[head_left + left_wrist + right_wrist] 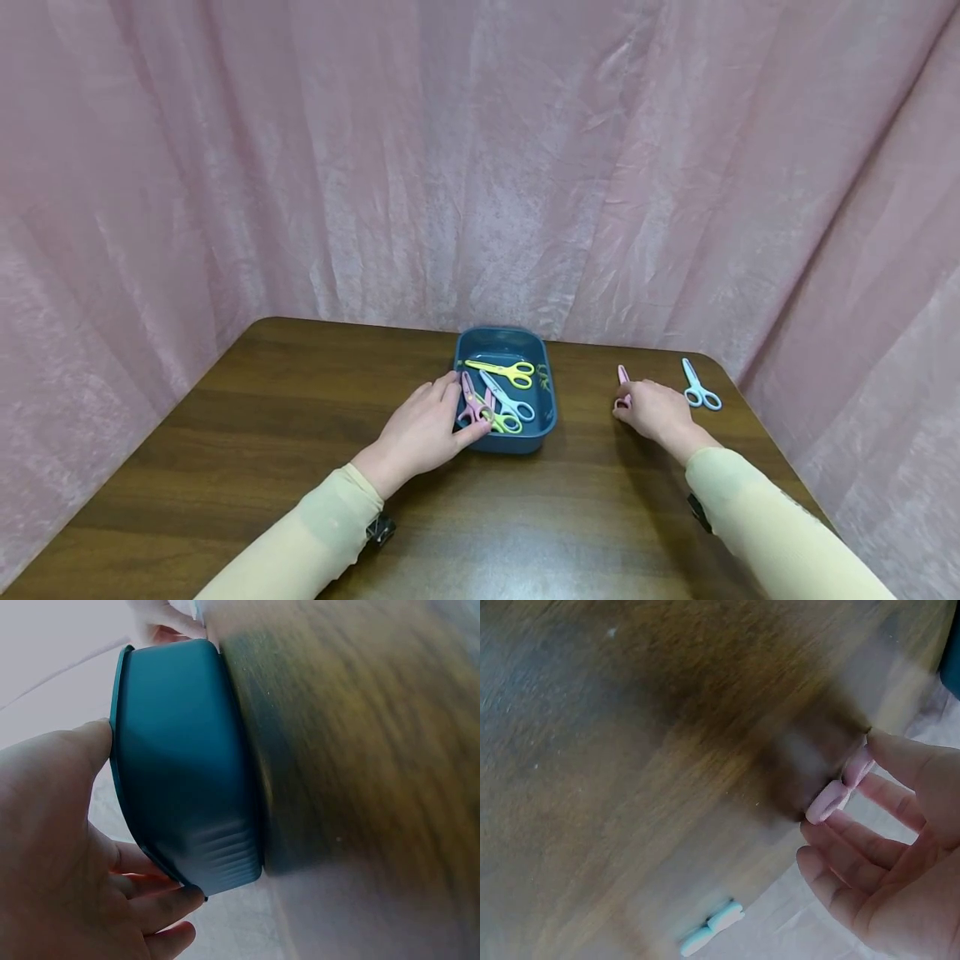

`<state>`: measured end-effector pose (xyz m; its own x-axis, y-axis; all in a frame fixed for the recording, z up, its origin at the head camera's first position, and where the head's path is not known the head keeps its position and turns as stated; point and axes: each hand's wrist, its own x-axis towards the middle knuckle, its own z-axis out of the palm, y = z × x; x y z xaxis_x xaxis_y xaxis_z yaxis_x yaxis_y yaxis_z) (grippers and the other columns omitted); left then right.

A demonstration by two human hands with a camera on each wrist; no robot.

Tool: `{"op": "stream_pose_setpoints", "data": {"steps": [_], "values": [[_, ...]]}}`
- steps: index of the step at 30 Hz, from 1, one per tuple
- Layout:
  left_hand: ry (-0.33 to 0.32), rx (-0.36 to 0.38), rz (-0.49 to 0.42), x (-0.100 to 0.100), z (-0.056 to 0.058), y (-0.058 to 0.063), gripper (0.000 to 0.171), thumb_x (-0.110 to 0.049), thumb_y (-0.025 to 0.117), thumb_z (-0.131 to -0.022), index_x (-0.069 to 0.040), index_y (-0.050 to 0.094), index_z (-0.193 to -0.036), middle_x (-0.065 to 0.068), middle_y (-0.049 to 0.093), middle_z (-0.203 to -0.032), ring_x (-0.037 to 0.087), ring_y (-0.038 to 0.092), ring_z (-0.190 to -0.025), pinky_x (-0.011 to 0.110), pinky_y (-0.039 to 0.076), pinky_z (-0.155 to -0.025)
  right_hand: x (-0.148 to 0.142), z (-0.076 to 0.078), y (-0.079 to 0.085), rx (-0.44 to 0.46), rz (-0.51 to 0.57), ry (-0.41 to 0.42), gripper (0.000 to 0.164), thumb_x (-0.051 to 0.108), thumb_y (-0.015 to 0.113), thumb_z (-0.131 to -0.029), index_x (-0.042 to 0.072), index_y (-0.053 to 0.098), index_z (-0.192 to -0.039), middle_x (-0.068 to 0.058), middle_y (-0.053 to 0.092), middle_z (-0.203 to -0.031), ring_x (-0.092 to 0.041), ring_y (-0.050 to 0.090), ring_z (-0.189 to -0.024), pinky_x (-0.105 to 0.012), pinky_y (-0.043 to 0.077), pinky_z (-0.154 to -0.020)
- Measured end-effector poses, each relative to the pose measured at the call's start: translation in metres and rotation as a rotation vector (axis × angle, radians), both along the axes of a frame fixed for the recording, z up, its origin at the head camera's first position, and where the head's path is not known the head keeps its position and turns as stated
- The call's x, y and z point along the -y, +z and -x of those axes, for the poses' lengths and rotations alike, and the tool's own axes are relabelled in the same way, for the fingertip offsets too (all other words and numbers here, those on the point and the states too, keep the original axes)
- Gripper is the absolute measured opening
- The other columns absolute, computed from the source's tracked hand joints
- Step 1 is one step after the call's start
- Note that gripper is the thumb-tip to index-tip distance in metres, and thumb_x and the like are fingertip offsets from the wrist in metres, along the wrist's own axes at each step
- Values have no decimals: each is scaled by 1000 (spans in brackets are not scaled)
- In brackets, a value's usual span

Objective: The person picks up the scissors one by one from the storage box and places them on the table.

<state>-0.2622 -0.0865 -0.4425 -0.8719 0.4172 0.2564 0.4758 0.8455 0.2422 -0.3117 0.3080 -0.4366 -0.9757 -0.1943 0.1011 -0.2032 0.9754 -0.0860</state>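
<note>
Coloured scissors [497,392] in dark-blue plastic tray [504,445]; pale-blue scissors [694,387] outside; right hand [658,410] pinches pink scissors [827,805]; left hand [422,426] touches tray, fingers spread

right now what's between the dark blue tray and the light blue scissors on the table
The pink scissors, with the right hand at their handles; the head view shows this.
</note>
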Motion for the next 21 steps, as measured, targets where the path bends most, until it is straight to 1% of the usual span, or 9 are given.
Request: {"op": "stream_pose_setpoints", "data": {"steps": [4,6,9,13,16,21], "values": [[14,4,-2,-1,0,0,97,-68,64,-105,8,46,-162,27,49,-165,42,52,-149,50,35,-129,2,-5,3,33,-8,-3,34,31,80,-99,8,80,-124,-20,75,-111,-45,72,-101,-61,59,-76],[16,0,-4,-2,0,-1,96,-68,64,-104,8,47,-161,27,50,-164,42,53,-148,51,35,-129,2,-12,5,56,-14,-1,40,37,79,-101,7,77,-128,-23,72,-119,-49,70,-108,-64,59,-78],[-4,-1,0,-5,-1,-3,96,-68,64,-105,9,48,-160,29,50,-163,44,53,-148,53,36,-128,0,-25,6,99,-30,6,42,42,77,-104,8,73,-127,-25,68,-130,-52,66,-117,-66,58,-79],[-9,-2,1,-7,-2,-3,96,-67,63,-105,9,47,-160,29,50,-163,44,53,-148,54,36,-128,-1,-37,8,156,-52,49,50,46,73,-106,7,69,-136,-28,60,-149,-54,60,-133,-71,57,-87],[11,-5,2,-5,-2,-1,95,-67,64,-105,8,48,-160,28,50,-163,43,53,-148,53,35,-128,1,-40,8,175,-48,86,59,49,70,-107,4,65,-145,-30,51,-159,-57,54,-141,-75,54,-95],[14,2,6,-1,-3,2,96,-67,64,-105,9,47,-161,28,50,-164,43,53,-149,53,35,-128,5,-37,5,172,-31,113,55,48,69,-108,3,64,-139,-32,51,-159,-58,54,-140,-75,53,-97]]}}
